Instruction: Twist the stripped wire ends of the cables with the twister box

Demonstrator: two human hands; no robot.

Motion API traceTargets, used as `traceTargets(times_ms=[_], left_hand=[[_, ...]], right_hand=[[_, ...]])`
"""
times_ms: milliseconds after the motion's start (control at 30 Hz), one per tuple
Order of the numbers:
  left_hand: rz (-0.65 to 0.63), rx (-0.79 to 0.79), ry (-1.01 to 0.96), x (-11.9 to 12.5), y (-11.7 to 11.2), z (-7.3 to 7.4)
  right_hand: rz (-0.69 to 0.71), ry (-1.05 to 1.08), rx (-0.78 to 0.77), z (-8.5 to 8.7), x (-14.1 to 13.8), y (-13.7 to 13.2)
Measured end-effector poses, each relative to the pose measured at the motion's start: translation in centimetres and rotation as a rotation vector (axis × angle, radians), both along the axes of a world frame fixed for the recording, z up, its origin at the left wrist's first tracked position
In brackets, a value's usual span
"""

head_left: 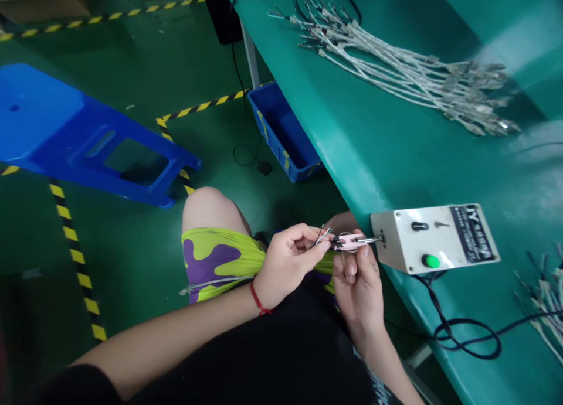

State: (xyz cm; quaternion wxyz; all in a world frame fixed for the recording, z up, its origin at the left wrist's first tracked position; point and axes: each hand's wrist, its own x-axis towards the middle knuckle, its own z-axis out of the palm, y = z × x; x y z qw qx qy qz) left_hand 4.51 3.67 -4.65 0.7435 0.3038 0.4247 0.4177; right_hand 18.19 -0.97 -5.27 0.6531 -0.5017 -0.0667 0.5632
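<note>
Wire lead (229, 280) in left hand (285, 264) and right hand (358, 291); blue bin (275, 129) nearby.

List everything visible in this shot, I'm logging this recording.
wire bundle: one, silver-grey, far end of bench
workbench: one, green, right side
control box: one, off-white, with green button, at bench edge
loose wires: one pile, grey and black, bench's right edge
black cable: one, black, coiled below box
plastic stool: one, blue, on its side, floor left
crate: one, blue, floor by bench
hazard tape: several strips, yellow-black, floor
pink clip: one, pink, at box's metal pin
silver cable: one, silver, across shorts
shorts: one pair, green-purple, worn
left hand: one, pinching cable, red wrist string
right hand: one, holding clip
</note>
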Motion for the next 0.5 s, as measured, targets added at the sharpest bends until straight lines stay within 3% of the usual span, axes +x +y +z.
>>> traceTargets(times_ms=[500], left_hand=[[0.014, -0.004, 0.035, 0.14, -0.46, 0.36]], right_hand=[[0.033, -0.070, 0.004, -0.27, 0.14, 0.00]])
